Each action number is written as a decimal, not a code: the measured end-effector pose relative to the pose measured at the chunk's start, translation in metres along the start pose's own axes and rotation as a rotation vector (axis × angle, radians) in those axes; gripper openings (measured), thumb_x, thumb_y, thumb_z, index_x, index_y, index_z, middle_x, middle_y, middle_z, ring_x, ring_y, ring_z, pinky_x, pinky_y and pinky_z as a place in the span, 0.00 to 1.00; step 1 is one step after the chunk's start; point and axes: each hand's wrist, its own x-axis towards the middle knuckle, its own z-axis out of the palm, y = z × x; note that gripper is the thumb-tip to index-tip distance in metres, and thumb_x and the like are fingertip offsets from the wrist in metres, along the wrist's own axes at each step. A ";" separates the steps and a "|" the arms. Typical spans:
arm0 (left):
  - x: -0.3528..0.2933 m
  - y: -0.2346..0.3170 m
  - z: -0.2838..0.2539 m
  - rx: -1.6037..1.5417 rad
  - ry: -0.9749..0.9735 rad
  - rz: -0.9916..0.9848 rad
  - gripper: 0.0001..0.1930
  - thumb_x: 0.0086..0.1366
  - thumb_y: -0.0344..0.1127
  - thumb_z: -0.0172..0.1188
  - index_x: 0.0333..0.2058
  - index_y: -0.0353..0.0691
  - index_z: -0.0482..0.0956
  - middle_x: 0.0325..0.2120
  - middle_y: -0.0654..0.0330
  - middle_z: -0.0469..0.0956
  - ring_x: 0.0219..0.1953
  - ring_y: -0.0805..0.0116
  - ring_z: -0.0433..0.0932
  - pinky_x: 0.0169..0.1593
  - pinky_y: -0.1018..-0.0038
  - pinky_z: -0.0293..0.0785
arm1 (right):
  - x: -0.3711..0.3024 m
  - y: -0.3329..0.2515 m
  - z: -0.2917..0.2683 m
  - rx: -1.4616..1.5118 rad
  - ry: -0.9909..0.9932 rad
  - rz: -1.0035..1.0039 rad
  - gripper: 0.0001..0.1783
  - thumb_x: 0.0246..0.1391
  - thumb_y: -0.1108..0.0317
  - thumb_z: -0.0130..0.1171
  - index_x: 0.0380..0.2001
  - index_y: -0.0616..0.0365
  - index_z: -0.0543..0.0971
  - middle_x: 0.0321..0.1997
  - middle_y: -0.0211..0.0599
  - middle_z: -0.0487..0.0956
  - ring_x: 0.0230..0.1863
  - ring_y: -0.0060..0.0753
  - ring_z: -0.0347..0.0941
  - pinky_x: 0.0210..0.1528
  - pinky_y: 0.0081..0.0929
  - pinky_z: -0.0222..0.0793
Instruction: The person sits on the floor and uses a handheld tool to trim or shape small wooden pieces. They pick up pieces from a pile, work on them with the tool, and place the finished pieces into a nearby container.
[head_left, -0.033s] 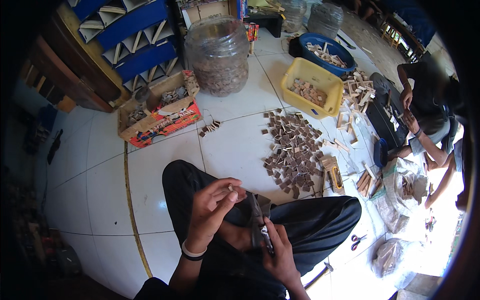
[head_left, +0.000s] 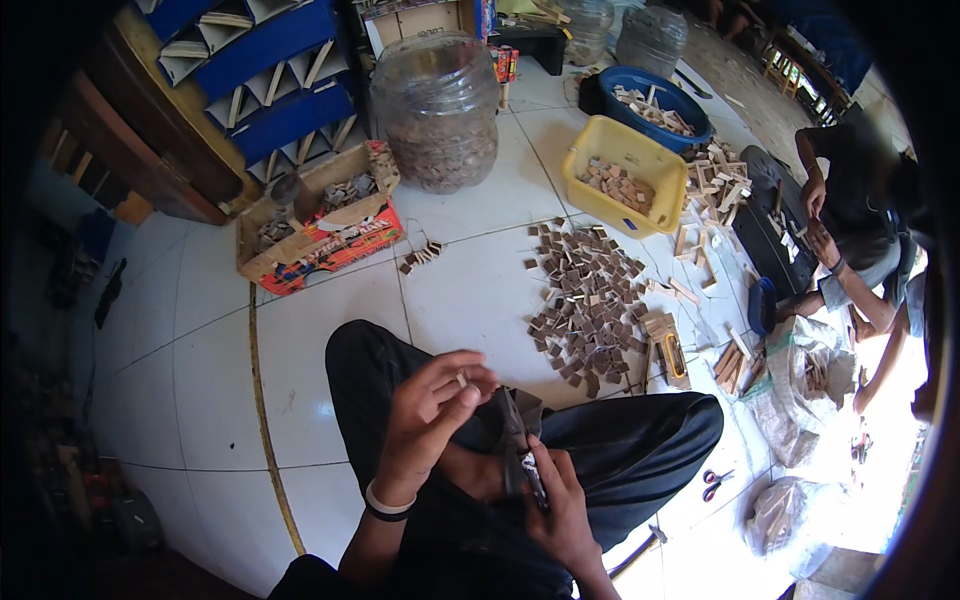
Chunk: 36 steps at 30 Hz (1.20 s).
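Note:
Raised over my crossed legs, my left hand [head_left: 425, 415] pinches a small pale wooden piece [head_left: 462, 381] between thumb and fingers. My right hand [head_left: 562, 510] is wrapped round a long dark tool [head_left: 513, 420] with a shiny lower part; its exact kind is unclear. The tool's upper end lies just right of my left fingertips, apart from the pale piece. A grey flat scrap shows behind it, over my lap. On the tiles beyond my right knee spreads a pile of small brown square pieces [head_left: 590, 300], some showing pale edges.
Beyond the pile are a yellow tub [head_left: 625, 220] and a blue basin [head_left: 700, 135] of wooden bits. A cardboard box [head_left: 330, 245] and clear plastic drum [head_left: 435, 120] stand ahead left. Scissors [head_left: 713, 485] lie by my right knee. Another person [head_left: 850, 190] works at far right.
My left hand's fingers have shifted very slightly upward, with the pale piece still pinched. My right hand and the tool hold their place.

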 end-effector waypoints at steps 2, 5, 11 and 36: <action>0.000 -0.005 0.007 -0.058 -0.009 0.035 0.25 0.71 0.35 0.65 0.61 0.26 0.73 0.41 0.53 0.85 0.47 0.63 0.85 0.60 0.66 0.79 | -0.001 -0.002 0.000 0.016 -0.024 0.013 0.47 0.47 0.90 0.57 0.72 0.51 0.67 0.51 0.56 0.72 0.50 0.61 0.77 0.53 0.45 0.75; 0.006 -0.006 0.000 -0.030 -0.156 -0.082 0.26 0.69 0.35 0.67 0.60 0.25 0.74 0.41 0.51 0.86 0.47 0.62 0.86 0.58 0.68 0.80 | -0.002 -0.004 0.000 0.036 -0.055 0.018 0.45 0.49 0.89 0.58 0.73 0.52 0.67 0.52 0.55 0.73 0.50 0.59 0.77 0.53 0.42 0.75; 0.004 -0.007 -0.008 -0.135 -0.175 -0.207 0.21 0.69 0.31 0.67 0.56 0.27 0.78 0.39 0.54 0.85 0.46 0.66 0.85 0.53 0.70 0.82 | -0.004 -0.008 -0.002 0.370 -0.140 0.051 0.42 0.58 0.85 0.59 0.75 0.56 0.62 0.53 0.48 0.74 0.48 0.41 0.75 0.52 0.31 0.71; 0.016 -0.001 -0.015 -0.057 -0.118 -0.089 0.22 0.74 0.37 0.62 0.59 0.28 0.77 0.46 0.54 0.82 0.51 0.67 0.81 0.60 0.68 0.77 | -0.010 -0.003 -0.014 0.672 -0.258 0.276 0.45 0.67 0.80 0.55 0.80 0.55 0.47 0.63 0.39 0.72 0.56 0.24 0.70 0.51 0.22 0.69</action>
